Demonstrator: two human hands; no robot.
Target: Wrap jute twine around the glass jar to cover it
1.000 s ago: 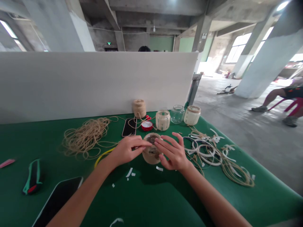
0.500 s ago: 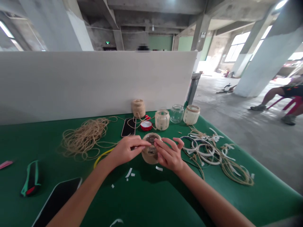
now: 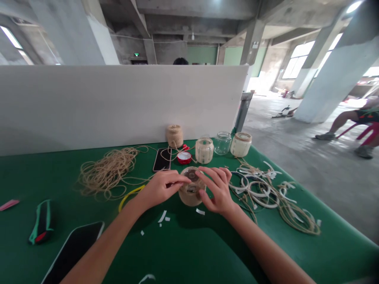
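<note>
A glass jar (image 3: 191,199) stands on the green table in front of me, its round end with a ring mark facing up and a tan band around its side. My left hand (image 3: 164,189) reaches its upper left edge, with thumb and index finger closed there; anything small between the tips is hidden. On the other side, my right hand (image 3: 217,189) holds the jar, index finger on the top and thumb against the side, the other fingers curled loosely. White scraps (image 3: 200,212) lie close by.
Behind are a twine spool (image 3: 174,136), a red tape roll (image 3: 184,157), a phone (image 3: 162,159), a banded jar (image 3: 204,150), a clear jar (image 3: 222,142) and another wrapped jar (image 3: 241,144). Twine (image 3: 109,169) heaps left, beyond a utility knife (image 3: 41,221). Rings and cords (image 3: 263,189) lie right.
My right hand's thumb and index finger have parted; the index moved up onto the jar's top and the thumb to its side. My left hand stays nearly the same.
</note>
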